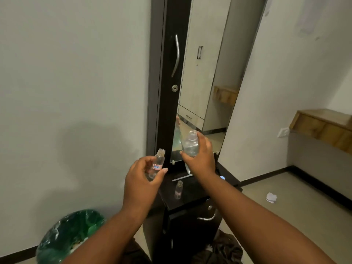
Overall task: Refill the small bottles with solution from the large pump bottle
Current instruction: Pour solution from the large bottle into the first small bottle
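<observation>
Two bottles up in the air here. The left hand (144,180) has its grip closed around a small bottle (157,164) with a red-and-white label, neck open and long axis leaning up and a little to the right. Up and to the right of that grip, the right hand (200,157) has its grip wrapped round a larger clear bottle (190,143), also uncapped, mouth uppermost and leaning left toward the small one. The two mouths are near but apart, the larger one higher. A pour, I'd judge, turns on tipping it down-left over that narrow neck. Below both grips, another small bottle (179,189) stands upright and open on the dark tabletop (192,195). No pump head visible.
</observation>
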